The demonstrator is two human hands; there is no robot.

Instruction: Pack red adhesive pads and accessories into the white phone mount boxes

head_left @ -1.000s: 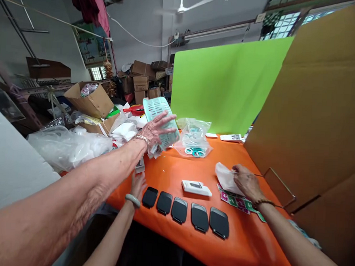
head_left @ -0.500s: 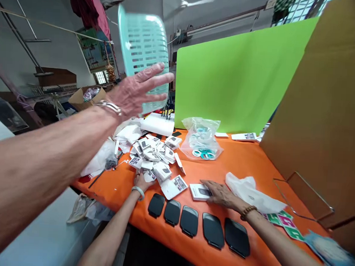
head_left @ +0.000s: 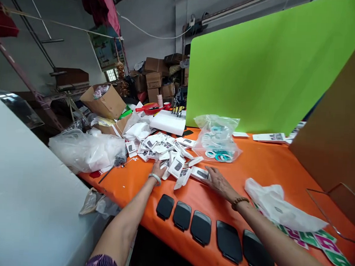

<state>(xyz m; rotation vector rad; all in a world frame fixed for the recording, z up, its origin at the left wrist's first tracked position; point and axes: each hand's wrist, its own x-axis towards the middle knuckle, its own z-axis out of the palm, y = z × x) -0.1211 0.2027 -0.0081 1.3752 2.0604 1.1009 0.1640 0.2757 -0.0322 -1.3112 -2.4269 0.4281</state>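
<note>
My left hand (head_left: 158, 170), with a pale bangle at the wrist, is at the near edge of a heap of small white boxes (head_left: 162, 143). Its fingers are loosely extended against the boxes, their tips partly hidden. On the other side, my right hand (head_left: 221, 184), wearing a beaded bracelet, has its fingers stretched at the right end of a white box (head_left: 199, 173) with a dark printed picture. Another white box (head_left: 176, 166) tilts between the hands. Nearer me, several black rounded plates (head_left: 200, 227) lie in a row on the orange tabletop (head_left: 144, 206).
A clear bag of white and teal rings (head_left: 218, 141) stands behind the boxes. White plastic sheeting (head_left: 280, 206) lies at right beside a wire frame (head_left: 334, 208). A green panel (head_left: 258, 69) and cardboard (head_left: 338, 129) border the table. A stuffed plastic bag (head_left: 87, 150) sits at left.
Another person's arm with a turquoise basket has left the view. My hands and the boxes between them have moved away from me into the heap; the view has turned left.
</note>
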